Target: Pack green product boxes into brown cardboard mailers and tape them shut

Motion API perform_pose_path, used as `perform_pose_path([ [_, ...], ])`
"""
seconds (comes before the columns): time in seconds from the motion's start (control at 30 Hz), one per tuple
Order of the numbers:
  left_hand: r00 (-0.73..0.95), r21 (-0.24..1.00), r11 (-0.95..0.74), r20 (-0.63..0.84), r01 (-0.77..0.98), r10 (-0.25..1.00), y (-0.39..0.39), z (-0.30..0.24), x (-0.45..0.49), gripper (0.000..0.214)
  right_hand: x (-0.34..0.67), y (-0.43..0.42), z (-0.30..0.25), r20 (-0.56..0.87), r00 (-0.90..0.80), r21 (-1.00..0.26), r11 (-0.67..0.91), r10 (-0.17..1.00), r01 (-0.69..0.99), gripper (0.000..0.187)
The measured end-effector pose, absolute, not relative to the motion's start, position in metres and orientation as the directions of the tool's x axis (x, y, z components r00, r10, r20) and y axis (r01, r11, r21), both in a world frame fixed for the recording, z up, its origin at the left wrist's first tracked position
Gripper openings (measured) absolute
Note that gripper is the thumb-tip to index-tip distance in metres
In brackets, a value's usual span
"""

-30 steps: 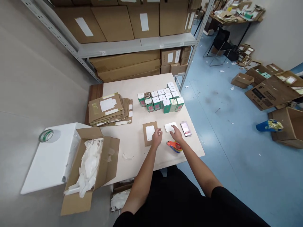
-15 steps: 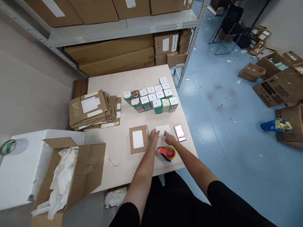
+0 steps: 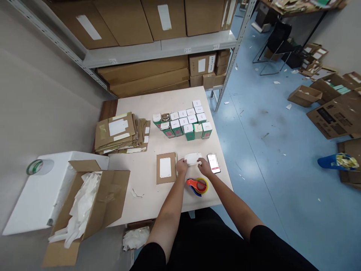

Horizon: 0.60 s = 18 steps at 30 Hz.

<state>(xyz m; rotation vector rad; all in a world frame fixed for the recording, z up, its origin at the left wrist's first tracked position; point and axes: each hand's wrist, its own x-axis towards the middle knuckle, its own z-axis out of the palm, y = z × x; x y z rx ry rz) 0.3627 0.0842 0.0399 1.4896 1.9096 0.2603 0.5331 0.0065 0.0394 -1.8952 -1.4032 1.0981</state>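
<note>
Both hands meet at a small white sheet [image 3: 193,158] near the table's front edge. My left hand [image 3: 182,166] pinches its left end and my right hand [image 3: 204,166] pinches its right end; the sheet looks lifted slightly off the table. A brown envelope with a white label [image 3: 166,168] lies just left of my left hand. A phone [image 3: 213,163] lies just right of my right hand. A red and yellow tape dispenser [image 3: 197,185] sits on the table below my wrists.
Several green and white small boxes [image 3: 183,123] stand in rows beyond the hands. A stack of brown envelopes [image 3: 121,132] lies at the table's left. An open carton with white wrapping [image 3: 84,203] and a tape roll [image 3: 35,166] sit on a white surface at the left. Shelves of cartons stand behind.
My hands moved onto the white sheet and closed on its two ends. The camera view shifted slightly.
</note>
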Motion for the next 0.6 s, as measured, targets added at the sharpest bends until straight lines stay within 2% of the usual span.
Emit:
perform_pose_path([
  [0.13,0.012,0.568,0.170,-0.302,0.806,0.953,0.079,0.074,0.349,0.026,0.544,0.009,0.063,-0.283,0.251,-0.812,-0.370,0.926,0.452,0.064],
  [0.27,0.086,0.605,0.041,-0.180,0.795,0.980,0.078,0.114,0.321,0.025,0.549,0.027,0.086,-0.211,0.098,-0.862,-0.233,0.973,0.451,0.078],
  [0.37,0.164,0.627,-0.059,-0.111,0.777,0.980,0.078,0.147,0.298,0.025,0.546,0.046,0.102,-0.192,-0.058,-0.899,-0.151,0.980,0.411,0.070],
  [0.53,0.278,0.662,-0.192,-0.025,0.724,0.960,0.082,0.196,0.272,0.025,0.535,0.070,0.127,-0.191,-0.292,-0.925,-0.072,0.937,0.373,0.029],
  [0.6,0.259,0.645,-0.198,0.001,0.738,0.966,0.085,0.210,0.264,0.024,0.531,0.074,0.135,-0.184,-0.345,-0.929,-0.048,0.921,0.366,0.024],
])
